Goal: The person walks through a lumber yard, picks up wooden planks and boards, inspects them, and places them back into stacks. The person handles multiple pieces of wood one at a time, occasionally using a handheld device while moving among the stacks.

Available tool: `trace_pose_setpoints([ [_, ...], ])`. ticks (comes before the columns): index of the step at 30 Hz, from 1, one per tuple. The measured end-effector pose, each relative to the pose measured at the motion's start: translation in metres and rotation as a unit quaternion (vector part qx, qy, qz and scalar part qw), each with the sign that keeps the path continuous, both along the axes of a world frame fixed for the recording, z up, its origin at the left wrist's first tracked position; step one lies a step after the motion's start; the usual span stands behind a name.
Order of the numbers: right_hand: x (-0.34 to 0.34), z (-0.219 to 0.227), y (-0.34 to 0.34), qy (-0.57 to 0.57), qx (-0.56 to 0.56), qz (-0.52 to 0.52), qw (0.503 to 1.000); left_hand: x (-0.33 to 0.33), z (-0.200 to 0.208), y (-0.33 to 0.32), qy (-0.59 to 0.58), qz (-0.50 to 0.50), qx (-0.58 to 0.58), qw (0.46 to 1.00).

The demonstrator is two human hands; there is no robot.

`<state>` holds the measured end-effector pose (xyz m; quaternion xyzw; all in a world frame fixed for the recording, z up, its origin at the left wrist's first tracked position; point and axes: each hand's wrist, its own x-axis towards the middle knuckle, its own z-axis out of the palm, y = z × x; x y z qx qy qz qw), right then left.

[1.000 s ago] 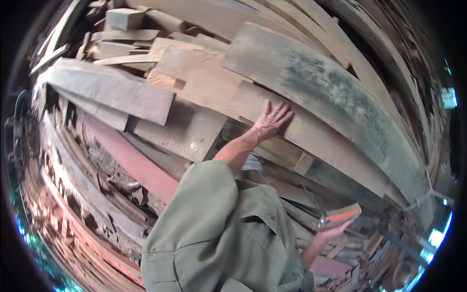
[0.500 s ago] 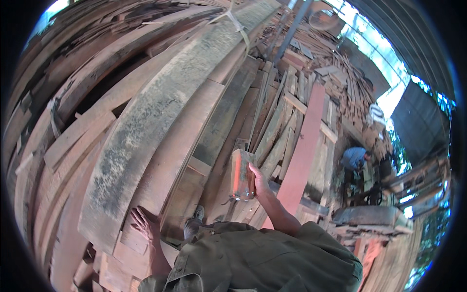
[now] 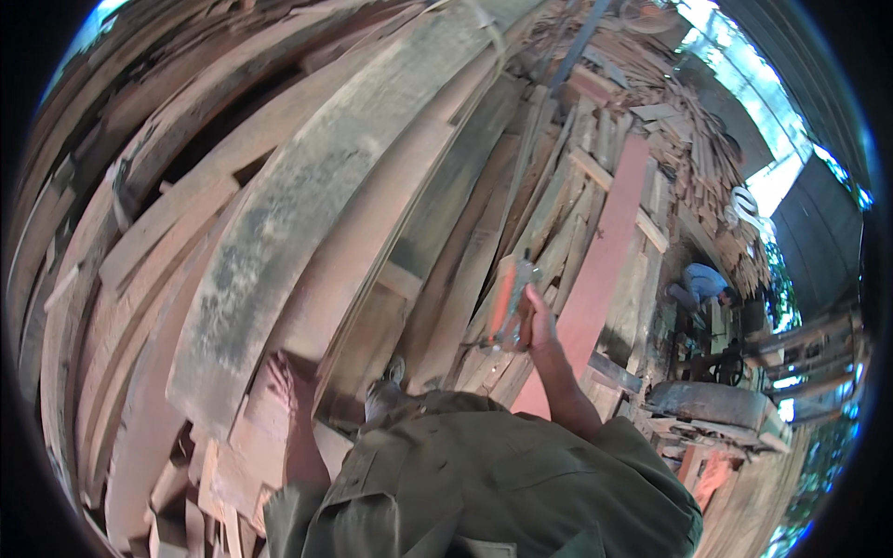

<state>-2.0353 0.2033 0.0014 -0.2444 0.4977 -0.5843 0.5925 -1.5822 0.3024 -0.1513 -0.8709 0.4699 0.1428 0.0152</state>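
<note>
My right hand (image 3: 541, 321) grips a boxy orange and grey hand tool (image 3: 508, 302), blurred, so its exact kind is unclear. The tool is held in the air over long boards, left of a reddish plank (image 3: 605, 246). My left hand (image 3: 286, 381) rests, fingers extended, on the near end of a light brown plank (image 3: 349, 265). Left of this plank lies a thick, curved-looking slab (image 3: 270, 242) with dark stains on its pale face.
Stacked timber (image 3: 139, 279) fills the left side. Several rough boards (image 3: 549, 232) lie ahead, with a scrap wood heap (image 3: 693, 153) beyond. At the right a person in blue (image 3: 699, 281) bends near machinery (image 3: 712, 402). My shoe (image 3: 394, 370) shows between the boards.
The whole view has shifted a little. My right hand has turned the tool, which now tilts more. My left hand stays on the plank, its fingers drawn closer together.
</note>
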Motion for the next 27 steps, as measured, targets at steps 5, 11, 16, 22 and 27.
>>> trace_pose_setpoints([
  [5,-0.027,0.006,0.010,0.111,0.006,0.016,0.994,0.007,-0.012,0.005,0.044,-0.019,-0.052,0.998],
  [11,-0.055,0.019,0.021,0.127,0.043,0.006,0.991,0.003,-0.024,0.008,0.046,-0.012,-0.026,0.999],
  [16,-0.062,0.038,0.002,0.024,0.046,0.175,0.983,-0.004,-0.032,0.004,0.049,0.017,-0.022,0.998],
  [22,-0.024,0.062,-0.033,0.286,0.114,0.058,0.949,-0.020,-0.041,0.004,-0.068,0.047,-0.108,0.991],
  [27,0.004,0.065,-0.049,0.241,0.068,0.165,0.954,-0.020,-0.047,0.003,-0.025,0.058,-0.122,0.991],
])
